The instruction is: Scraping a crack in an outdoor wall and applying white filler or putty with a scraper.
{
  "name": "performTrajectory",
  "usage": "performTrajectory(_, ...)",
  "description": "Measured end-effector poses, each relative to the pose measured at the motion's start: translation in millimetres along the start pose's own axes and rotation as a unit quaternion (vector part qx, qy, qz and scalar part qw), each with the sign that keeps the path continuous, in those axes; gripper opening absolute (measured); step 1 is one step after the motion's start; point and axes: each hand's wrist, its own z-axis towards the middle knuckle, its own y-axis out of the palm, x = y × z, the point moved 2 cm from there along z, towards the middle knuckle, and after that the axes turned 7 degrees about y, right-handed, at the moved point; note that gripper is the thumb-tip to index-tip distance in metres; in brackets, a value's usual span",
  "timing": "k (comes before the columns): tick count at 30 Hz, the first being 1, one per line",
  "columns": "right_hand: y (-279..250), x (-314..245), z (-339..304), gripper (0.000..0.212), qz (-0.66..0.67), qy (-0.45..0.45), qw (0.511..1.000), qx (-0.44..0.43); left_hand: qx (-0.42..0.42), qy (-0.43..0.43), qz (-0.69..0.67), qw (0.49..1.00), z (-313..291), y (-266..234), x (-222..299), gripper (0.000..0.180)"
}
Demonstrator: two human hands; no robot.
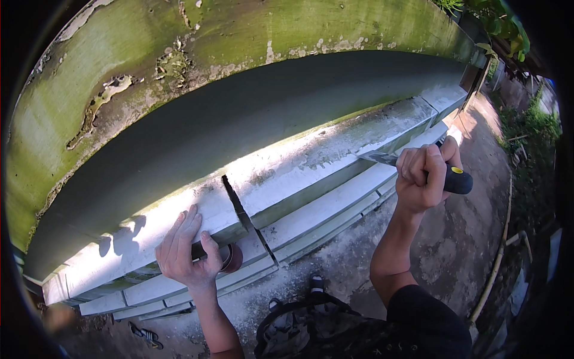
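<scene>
In my right hand [424, 173] is a scraper [380, 158] with a flat metal blade and a black handle marked by a yellow spot. Its blade tip meets the front edge of the pale, dusty upper ledge [287, 164], on the right half. My left hand [188, 248] rests on the ledge's top and front edge further left, fingers stretched out and thumb apart. Just beside and below that thumb is a round, reddish-brown thing [232, 258], partly hidden by the hand. A dark vertical gap [238, 206] splits the ledge to the right of my left hand.
Behind the ledge rises a wall [239, 30] with green stains and peeling paint. Stepped lower ledges [323, 218] run beneath. Sandals [145, 335] lie on the concrete ground [353, 263] at lower left. A long pole [499, 257] and plants [529, 128] line the right side.
</scene>
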Motion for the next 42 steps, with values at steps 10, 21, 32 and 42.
performTrajectory(10, -1.2, -4.8, -0.8, 0.029, -0.051, 0.031, 0.998, -0.026, -0.011, -0.005, 0.005, 1.000, -0.4, -0.8, 3.6, 0.020)
performTrajectory(21, -9.6, 1.8, 6.7, 0.027, -0.027, 0.046, 0.998, -0.044, -0.010, -0.002, 0.022, 1.000, 1.3, 3.0, 6.5, 0.022)
performTrajectory(32, -13.8, -0.8, 8.8, 0.026, -0.022, 0.080, 0.996, -0.039, -0.010, -0.008, 0.032, 0.999, 1.2, 3.6, 7.1, 0.023)
performTrajectory(42, -32.3, -18.4, 1.8, 0.028, 0.021, 0.056, 0.998, 0.001, -0.003, -0.004, 0.039, 0.999, -2.1, 6.5, 6.2, 0.023)
